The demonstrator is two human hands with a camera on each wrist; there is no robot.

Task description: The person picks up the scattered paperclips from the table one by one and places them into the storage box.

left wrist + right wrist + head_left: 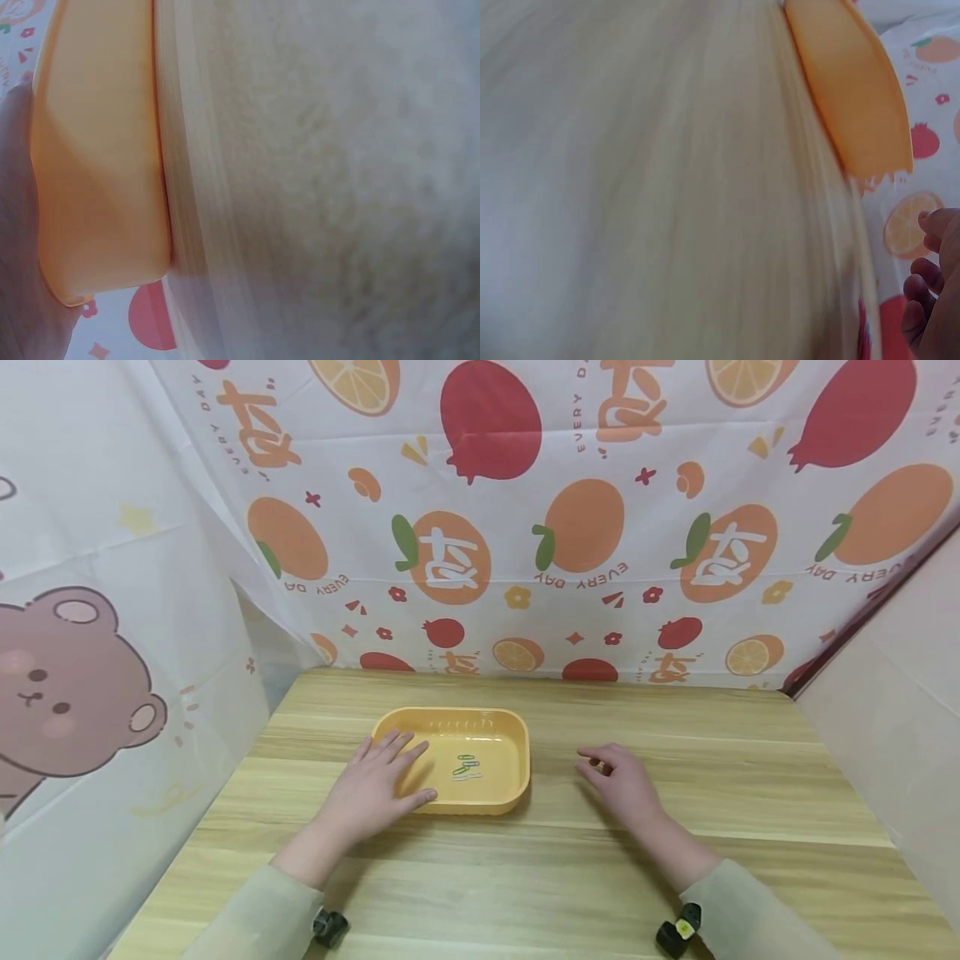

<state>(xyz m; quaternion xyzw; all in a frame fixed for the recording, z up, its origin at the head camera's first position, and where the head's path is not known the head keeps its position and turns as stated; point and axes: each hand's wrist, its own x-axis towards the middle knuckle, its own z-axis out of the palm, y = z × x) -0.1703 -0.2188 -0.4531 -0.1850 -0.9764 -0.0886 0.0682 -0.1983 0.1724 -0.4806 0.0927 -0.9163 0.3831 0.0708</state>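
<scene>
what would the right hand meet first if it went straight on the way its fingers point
Most likely the right side of the yellow tray. How high the right hand is above the table is hard to judge, so it might pass over instead.

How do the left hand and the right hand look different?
The left hand is spread out; the right hand is loosely curled. The left hand is over the tray; the right hand is over the table, apart from the tray. Both come out of pale sleeves.
</scene>
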